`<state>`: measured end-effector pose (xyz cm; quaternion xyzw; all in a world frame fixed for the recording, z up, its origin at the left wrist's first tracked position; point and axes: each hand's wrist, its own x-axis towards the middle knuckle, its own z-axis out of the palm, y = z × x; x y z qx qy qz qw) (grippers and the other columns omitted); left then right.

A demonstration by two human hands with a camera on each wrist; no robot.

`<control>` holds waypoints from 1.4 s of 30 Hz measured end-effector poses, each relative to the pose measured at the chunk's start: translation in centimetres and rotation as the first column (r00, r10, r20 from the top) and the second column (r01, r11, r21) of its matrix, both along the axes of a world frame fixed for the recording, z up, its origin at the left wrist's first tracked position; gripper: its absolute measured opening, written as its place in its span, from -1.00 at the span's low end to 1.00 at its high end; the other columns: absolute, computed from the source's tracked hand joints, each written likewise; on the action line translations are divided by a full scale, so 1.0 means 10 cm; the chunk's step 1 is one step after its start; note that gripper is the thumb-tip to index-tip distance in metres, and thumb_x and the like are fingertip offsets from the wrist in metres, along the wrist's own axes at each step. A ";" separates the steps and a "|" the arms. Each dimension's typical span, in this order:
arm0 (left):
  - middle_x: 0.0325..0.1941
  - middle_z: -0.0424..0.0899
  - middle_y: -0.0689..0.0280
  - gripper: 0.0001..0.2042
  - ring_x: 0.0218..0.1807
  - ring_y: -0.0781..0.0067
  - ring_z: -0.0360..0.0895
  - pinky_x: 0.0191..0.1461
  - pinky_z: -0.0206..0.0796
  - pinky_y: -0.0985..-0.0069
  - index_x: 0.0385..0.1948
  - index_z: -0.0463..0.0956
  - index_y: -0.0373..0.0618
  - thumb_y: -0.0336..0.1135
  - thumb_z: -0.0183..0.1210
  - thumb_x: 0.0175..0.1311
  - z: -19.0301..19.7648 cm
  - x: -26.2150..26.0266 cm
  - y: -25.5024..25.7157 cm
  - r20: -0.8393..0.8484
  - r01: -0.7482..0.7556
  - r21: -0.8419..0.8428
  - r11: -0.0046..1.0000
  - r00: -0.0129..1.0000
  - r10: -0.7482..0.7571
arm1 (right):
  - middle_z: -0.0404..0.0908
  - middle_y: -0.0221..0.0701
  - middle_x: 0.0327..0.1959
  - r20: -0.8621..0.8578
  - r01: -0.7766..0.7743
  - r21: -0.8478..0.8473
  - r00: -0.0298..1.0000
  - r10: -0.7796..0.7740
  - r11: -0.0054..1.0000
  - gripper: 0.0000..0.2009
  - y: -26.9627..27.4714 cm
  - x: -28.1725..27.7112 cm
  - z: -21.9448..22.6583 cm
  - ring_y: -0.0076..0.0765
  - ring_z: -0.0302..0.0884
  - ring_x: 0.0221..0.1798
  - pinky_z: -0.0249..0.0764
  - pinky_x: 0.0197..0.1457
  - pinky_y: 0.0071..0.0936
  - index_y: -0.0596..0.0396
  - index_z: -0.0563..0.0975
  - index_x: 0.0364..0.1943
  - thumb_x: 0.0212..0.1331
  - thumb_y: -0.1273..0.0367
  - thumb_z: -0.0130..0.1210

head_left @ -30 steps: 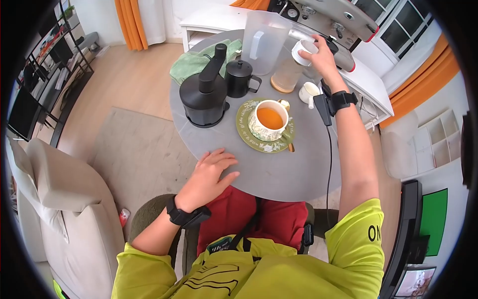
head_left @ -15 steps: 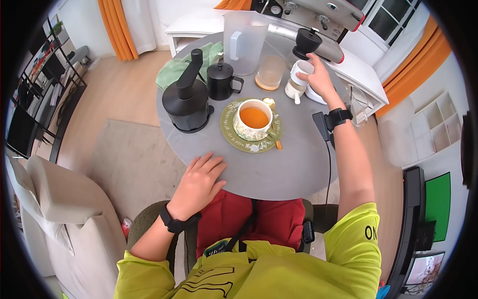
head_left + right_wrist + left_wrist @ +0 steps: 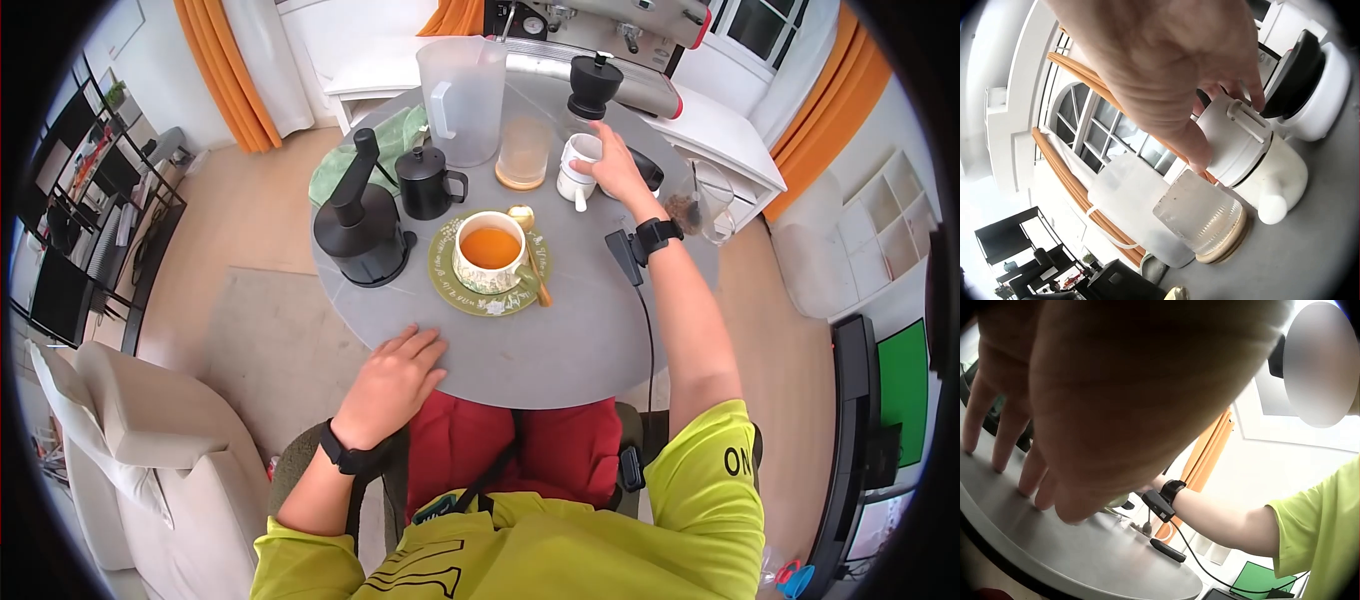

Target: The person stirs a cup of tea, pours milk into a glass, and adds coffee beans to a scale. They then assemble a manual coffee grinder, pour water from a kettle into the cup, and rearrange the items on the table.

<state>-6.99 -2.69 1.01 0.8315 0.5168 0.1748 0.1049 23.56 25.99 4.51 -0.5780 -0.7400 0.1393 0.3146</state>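
Observation:
My right hand [image 3: 620,175] pinches a white cylindrical cup-like piece [image 3: 1235,140] with a small loop on its side, thumb on one side and fingers on the other. That piece sits right over the mouth of a small white pot [image 3: 1282,181] with a stubby handle. Beside the pot stands a clear jar [image 3: 522,155] with a tan band at its base. At the table's near edge, my left hand [image 3: 390,390] rests palm down, fingertips on the grey top. Nearer me, a patterned cup [image 3: 485,275] of orange drink stands on a green saucer [image 3: 443,280] with a gold spoon [image 3: 542,290].
Left on the round table [image 3: 500,365] are a black cranked device [image 3: 360,240], a black lidded pot [image 3: 428,185], a frosted pitcher [image 3: 470,110] and a green cloth [image 3: 330,175]. A black-topped grinder [image 3: 595,85] stands behind the right hand. A cable runs from the right wrist.
My right hand has carried the white cup-like piece from above the clear jar over to the small white pot, uncovering the jar's top. The left hand stays on the table edge.

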 end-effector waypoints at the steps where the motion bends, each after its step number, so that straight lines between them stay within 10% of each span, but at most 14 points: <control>1: 0.16 0.51 0.16 -0.67 0.24 0.06 0.38 0.28 0.25 0.30 -0.01 0.51 -0.19 -0.31 0.16 0.20 -0.01 0.01 0.00 0.017 -0.014 -0.008 1.000 1.000 0.014 | 0.28 -0.03 0.26 -0.001 -0.015 0.006 1.000 0.015 1.000 -0.21 0.01 0.00 -0.01 0.02 0.26 0.32 0.22 0.35 -0.27 0.10 0.19 0.31 -0.06 0.26 0.31; 14: 0.18 0.48 0.20 -0.64 0.25 0.11 0.37 0.30 0.22 0.25 0.01 0.51 -0.14 -0.31 0.21 0.15 -0.05 -0.11 0.01 0.057 0.033 0.043 0.999 0.998 -0.035 | 0.29 -0.04 0.25 0.210 -0.120 0.074 0.972 0.102 0.990 -0.19 0.03 -0.39 0.28 0.02 0.22 0.34 0.21 0.37 -0.29 0.09 0.18 0.32 -0.04 0.19 0.32; 20: 0.13 0.51 0.19 -0.65 0.23 0.11 0.38 0.29 0.20 0.24 -0.04 0.52 -0.19 -0.32 0.22 0.12 -0.12 -0.24 0.06 0.155 0.091 0.057 0.994 0.983 -0.099 | 0.30 -0.15 0.31 0.530 -0.042 -0.091 0.844 0.084 0.995 -0.01 0.17 -0.76 0.32 -0.10 0.17 0.40 -0.15 0.45 0.24 0.03 0.07 0.39 -0.16 0.06 0.38; 33: 0.18 0.48 0.18 -0.63 0.25 0.10 0.35 0.30 0.18 0.22 -0.01 0.52 -0.14 -0.24 0.21 0.15 -0.15 -0.23 0.02 0.116 0.085 0.058 0.995 0.989 -0.091 | 0.33 -0.11 0.30 0.444 0.010 -0.146 0.894 0.056 0.989 -0.02 0.31 -0.91 0.26 -0.02 0.25 0.36 -0.12 0.44 0.16 -0.02 0.09 0.39 -0.21 0.16 0.38; 42: 0.16 0.48 0.19 -0.66 0.25 0.11 0.35 0.30 0.16 0.22 -0.05 0.53 -0.13 -0.23 0.21 0.14 -0.25 -0.26 0.04 0.165 0.101 0.069 0.992 0.980 -0.111 | 0.44 -0.06 0.14 0.515 0.045 0.113 0.852 -0.098 0.993 -0.05 0.00 -0.89 0.68 -0.01 0.38 0.21 0.22 0.29 -0.25 -0.01 0.20 0.33 -0.30 0.12 0.38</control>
